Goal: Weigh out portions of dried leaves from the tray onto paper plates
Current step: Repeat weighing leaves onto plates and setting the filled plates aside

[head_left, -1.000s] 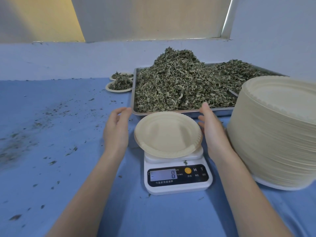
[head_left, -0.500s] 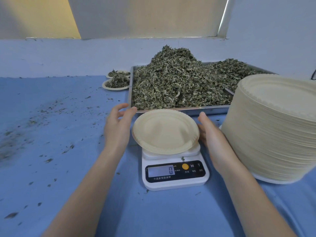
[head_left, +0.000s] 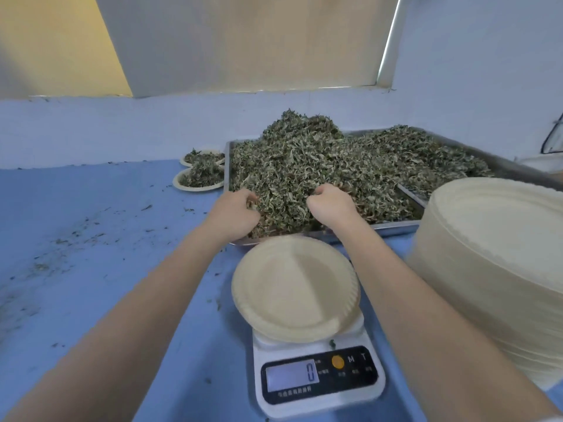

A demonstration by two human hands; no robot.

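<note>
Fingers (head_left: 249, 197) of both my hands curl into dried leaves (head_left: 320, 166) in the far tray (head_left: 396, 228).
The near paper plate (head_left: 292, 287) on the scale (head_left: 316, 379) sits empty; display reads 0.

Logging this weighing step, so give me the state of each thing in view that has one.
scale: on, reads 0
paper plate on scale: empty
tray: heaped with dried leaves
left hand: gripping leaves
right hand: gripping leaves
two far plates: filled
plate stack: tall, unused

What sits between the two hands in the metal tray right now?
A clump of dried green leaves, gathered between the left hand and right hand at the metal tray's near edge, in the head view.
</note>
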